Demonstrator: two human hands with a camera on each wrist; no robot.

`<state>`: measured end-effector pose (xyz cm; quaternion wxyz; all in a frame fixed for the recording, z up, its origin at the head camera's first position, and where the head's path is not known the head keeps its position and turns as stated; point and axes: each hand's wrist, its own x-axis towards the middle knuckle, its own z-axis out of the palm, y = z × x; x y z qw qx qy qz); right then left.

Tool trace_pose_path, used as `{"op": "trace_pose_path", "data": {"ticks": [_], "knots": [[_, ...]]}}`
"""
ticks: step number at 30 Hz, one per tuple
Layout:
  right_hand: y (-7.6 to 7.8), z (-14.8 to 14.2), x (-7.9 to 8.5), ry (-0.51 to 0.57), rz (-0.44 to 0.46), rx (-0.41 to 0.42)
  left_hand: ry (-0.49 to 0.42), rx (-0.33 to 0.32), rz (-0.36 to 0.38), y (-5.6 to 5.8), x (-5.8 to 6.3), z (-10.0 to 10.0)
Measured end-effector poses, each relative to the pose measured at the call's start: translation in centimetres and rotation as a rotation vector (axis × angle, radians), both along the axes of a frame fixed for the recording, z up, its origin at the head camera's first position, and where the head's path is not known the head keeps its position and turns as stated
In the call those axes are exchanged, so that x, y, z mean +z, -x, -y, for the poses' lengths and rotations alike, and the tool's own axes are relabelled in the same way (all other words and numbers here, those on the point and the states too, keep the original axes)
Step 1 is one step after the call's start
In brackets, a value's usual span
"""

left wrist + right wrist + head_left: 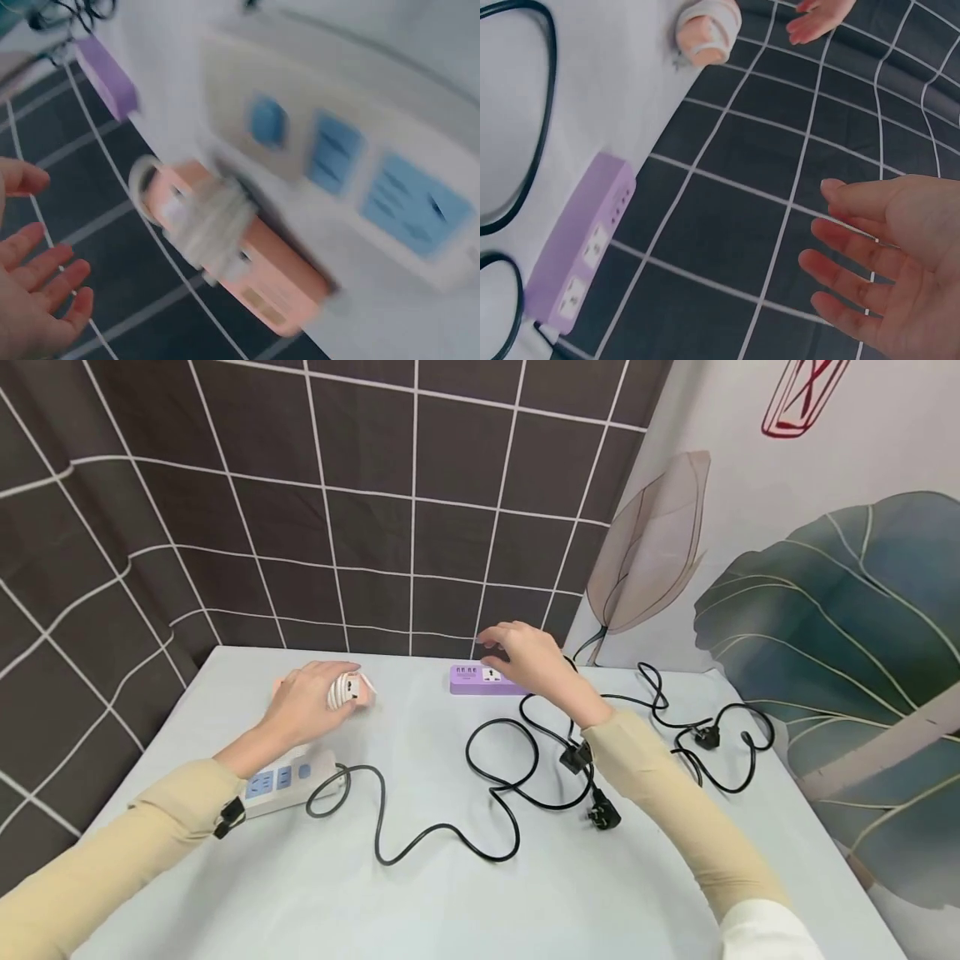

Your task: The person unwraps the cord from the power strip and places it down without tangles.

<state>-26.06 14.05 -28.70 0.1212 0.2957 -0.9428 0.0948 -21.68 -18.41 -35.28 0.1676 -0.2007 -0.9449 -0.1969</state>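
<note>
My left hand point(303, 702) hovers over a peach-orange power strip point(281, 300) with a white cord point(214, 225) wound round its middle. The left wrist view, partly blurred, shows the fingers spread and apart from it. In the head view this hand hides much of the strip. Nearer me lies a white power strip point(322, 766) with blue sockets, partly behind the left wrist. Above a purple power strip point(465, 682) at the table's back edge is my right hand point(536, 664). Its fingers are loosely bent and hold nothing, as the right wrist view shows; the purple strip point(574, 232) lies apart from them.
A dark cord point(431, 835) runs from the white strip across the table's middle. Black cords cross at the right, with one plug point(602, 811) near the centre right and another plug point(707, 737) farther right. A dark checked curtain point(367, 527) hangs behind the table point(450, 910).
</note>
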Motion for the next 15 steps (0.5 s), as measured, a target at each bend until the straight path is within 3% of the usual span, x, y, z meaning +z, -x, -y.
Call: {"op": "trace_pose_path", "data": {"ticks": [9,15], "knots": [[2.0,3.7,0.5,0.059,0.109,0.03,0.088,0.088,0.023,1.7,-0.8,4.5],[3.4,6.0,0.0,0.084,0.176,0.05,0.106,0.131,0.122,2.8,-1.7,6.1]]}}
